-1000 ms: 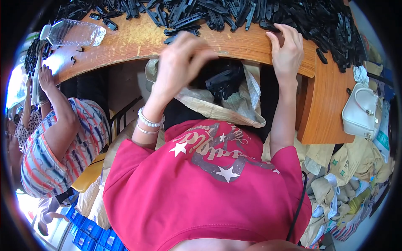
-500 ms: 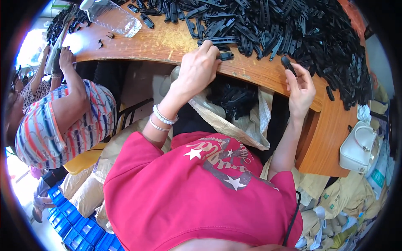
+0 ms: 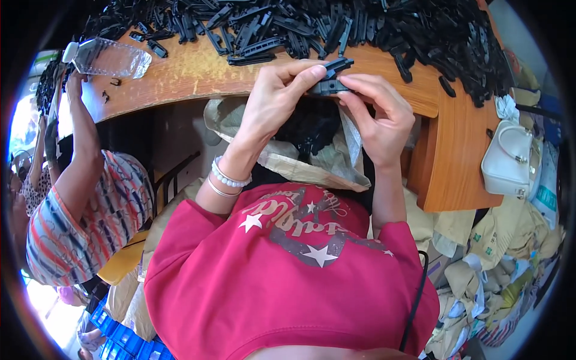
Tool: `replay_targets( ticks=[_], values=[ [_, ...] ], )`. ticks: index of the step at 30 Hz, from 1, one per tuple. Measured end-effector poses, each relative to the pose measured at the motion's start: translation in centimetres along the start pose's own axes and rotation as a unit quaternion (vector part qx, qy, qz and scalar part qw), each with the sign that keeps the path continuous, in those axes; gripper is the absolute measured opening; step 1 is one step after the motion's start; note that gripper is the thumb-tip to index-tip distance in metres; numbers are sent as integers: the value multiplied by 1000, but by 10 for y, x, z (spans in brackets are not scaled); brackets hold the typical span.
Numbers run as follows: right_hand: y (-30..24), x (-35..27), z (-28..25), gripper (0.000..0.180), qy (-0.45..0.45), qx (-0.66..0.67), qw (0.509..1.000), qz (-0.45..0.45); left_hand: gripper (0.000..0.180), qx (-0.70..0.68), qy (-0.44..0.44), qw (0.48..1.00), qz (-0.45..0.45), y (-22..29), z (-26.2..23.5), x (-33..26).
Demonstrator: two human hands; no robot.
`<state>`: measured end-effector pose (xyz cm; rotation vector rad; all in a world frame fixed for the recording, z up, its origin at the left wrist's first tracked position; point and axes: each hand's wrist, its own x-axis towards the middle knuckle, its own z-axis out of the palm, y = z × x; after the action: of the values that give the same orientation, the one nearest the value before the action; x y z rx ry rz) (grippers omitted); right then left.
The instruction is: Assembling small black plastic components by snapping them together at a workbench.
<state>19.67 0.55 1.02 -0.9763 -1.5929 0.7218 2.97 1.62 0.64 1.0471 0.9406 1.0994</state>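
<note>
My left hand (image 3: 277, 99) and my right hand (image 3: 379, 119) meet over the front edge of the table. Between them are two black plastic parts, one above the other. The narrow upper part (image 3: 341, 63) tilts up to the right, pinched by my left thumb and fingers. Below it is a blockier black plastic part (image 3: 327, 88) with a small hole, and my right fingertips close on its right end. Whether the two parts are joined, I cannot tell. Beyond my hands, a large pile of similar black parts (image 3: 294, 27) covers the back of the table.
Under the table edge an open woven sack (image 3: 312, 170) holds more black parts. A clear plastic bottle (image 3: 114, 58) lies at the left of the table (image 3: 186, 69). A co-worker in a striped shirt (image 3: 90, 222) sits at left. At right are a white handbag (image 3: 510, 159) and heaped sacks (image 3: 474, 282).
My right hand has moved left with its black part to join my left hand. Both hands now work closely together on the parts. The view has shifted, too.
</note>
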Motion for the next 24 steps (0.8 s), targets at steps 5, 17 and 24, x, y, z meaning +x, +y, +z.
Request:
replay_targets(
  ticks=[5,17,24],
  values=[
    [6,-6,3,24,23,-34,999,-32,40,294,-10,952,87,6,3,-10],
    [15,-2,-13,22,-52,46,996,62,37,295,-51,942,152,-1,3,-20],
    [56,12,-52,18,118,-309,941,67,35,371,-24,911,177,-11,-44,-18]
  ],
)
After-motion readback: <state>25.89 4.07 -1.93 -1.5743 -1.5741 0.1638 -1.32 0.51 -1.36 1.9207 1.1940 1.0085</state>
